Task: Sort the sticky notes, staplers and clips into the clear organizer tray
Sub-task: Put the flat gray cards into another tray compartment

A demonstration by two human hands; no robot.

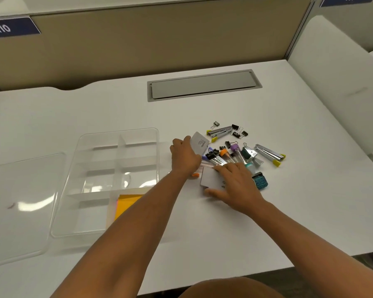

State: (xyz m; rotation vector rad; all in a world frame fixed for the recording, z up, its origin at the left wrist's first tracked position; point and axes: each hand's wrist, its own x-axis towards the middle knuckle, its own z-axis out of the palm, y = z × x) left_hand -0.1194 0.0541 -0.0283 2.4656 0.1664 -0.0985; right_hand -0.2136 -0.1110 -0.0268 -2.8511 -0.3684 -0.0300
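Your left hand [184, 154] pinches a grey pad [199, 144], lifted at your fingertips. Your right hand [235, 186] lies spread, fingers flat on a second pad [211, 179] on the desk [224, 233]. Beyond your fingers lie clips [235, 150] and two staplers [220, 132]. Left of your left wrist sits the tray [84, 168], yellow notes [126, 204] in its near compartment.

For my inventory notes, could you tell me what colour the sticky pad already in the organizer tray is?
Yellow-orange sticky pad, in the tray's near compartment; head view.
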